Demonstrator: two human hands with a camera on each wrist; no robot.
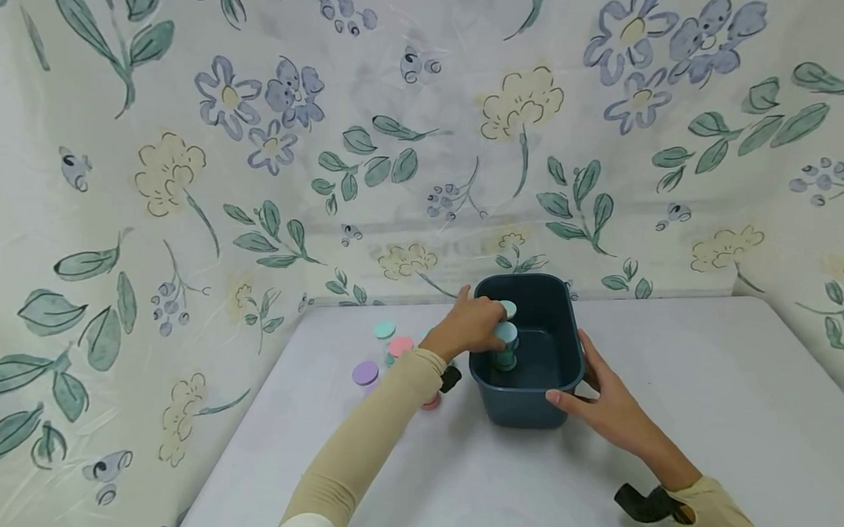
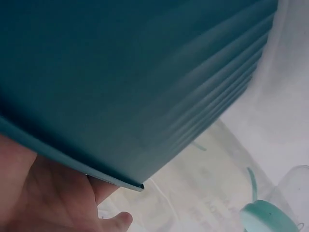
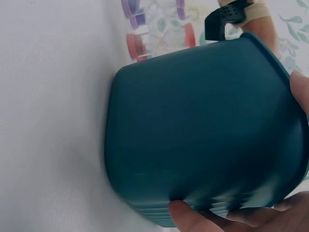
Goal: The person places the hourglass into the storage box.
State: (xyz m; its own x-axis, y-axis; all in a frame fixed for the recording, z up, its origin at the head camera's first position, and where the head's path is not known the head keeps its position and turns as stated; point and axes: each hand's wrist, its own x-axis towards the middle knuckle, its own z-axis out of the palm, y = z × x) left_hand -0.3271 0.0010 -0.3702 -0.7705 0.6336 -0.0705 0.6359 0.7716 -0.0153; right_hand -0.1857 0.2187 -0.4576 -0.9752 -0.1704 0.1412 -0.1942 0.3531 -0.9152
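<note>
A deep dark-teal plastic bin (image 1: 529, 408) stands on the white table, with its ribbed side showing in both wrist views. My left hand (image 1: 470, 325) reaches over its left rim and pinches a small clear jar with a mint lid (image 1: 506, 332) inside the bin. Just behind it shows a second mint lid (image 1: 509, 308). In the left wrist view the bin wall hides the left fingertips. My right hand (image 1: 610, 405) grips the bin's right front corner, its thumb (image 3: 300, 89) at the rim and its fingers (image 3: 186, 217) against the ribbed side.
Left of the bin are several clear jars with coloured ends, among them a mint lid (image 1: 384, 329), a pink lid (image 1: 400, 345), a purple lid (image 1: 365, 373) and a red one (image 1: 431, 401), partly behind the left forearm. A floral sheet (image 1: 412, 176) hangs behind the table.
</note>
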